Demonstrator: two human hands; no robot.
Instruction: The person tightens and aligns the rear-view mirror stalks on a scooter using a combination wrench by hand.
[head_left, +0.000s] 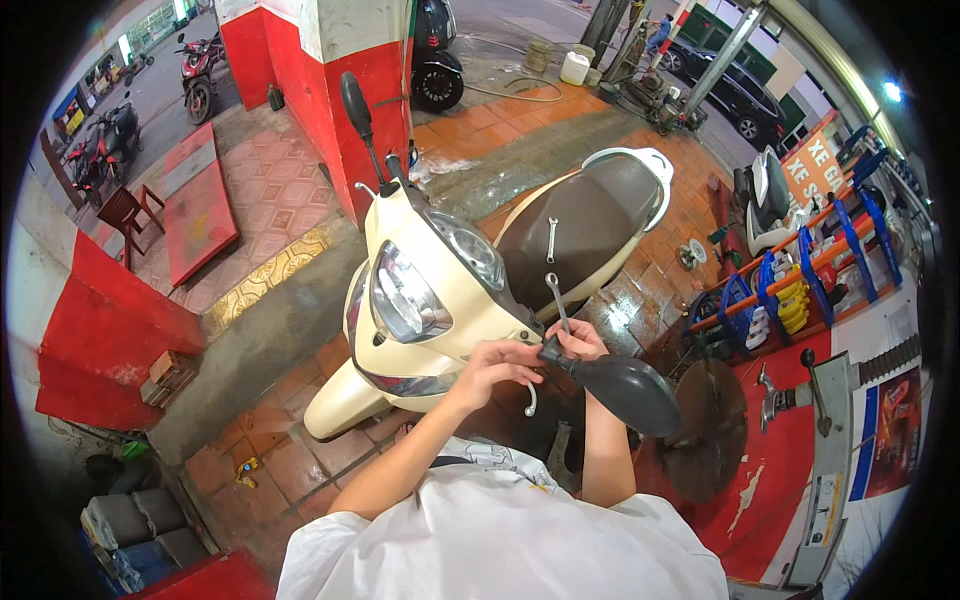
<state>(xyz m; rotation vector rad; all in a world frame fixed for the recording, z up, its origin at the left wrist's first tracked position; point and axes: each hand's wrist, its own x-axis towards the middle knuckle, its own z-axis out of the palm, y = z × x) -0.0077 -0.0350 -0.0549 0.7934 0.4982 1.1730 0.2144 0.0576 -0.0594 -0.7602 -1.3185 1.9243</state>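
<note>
A cream scooter (400, 250) stands before me, its handlebar close to my hands. My right hand (582, 342) is closed round a combination wrench (556, 298), whose ring end points up and away. With bent fingers, my left hand (495, 368) pinches the black base of a rear-view mirror (630, 395); the fingertips are partly hidden. That mirror's black head lies below my right hand, over my right forearm. Under my left fingers a silver brake lever (531, 400) shows. A second wrench (551, 240) lies on the brown scooter seat (590, 215).
The scooter's other mirror (356, 105) sticks up at the far left. A red and white pillar (345, 110) stands behind it. On the right are a rack (800, 270) with bottles and a red wall panel. Stacked dark boxes (150, 525) sit at lower left.
</note>
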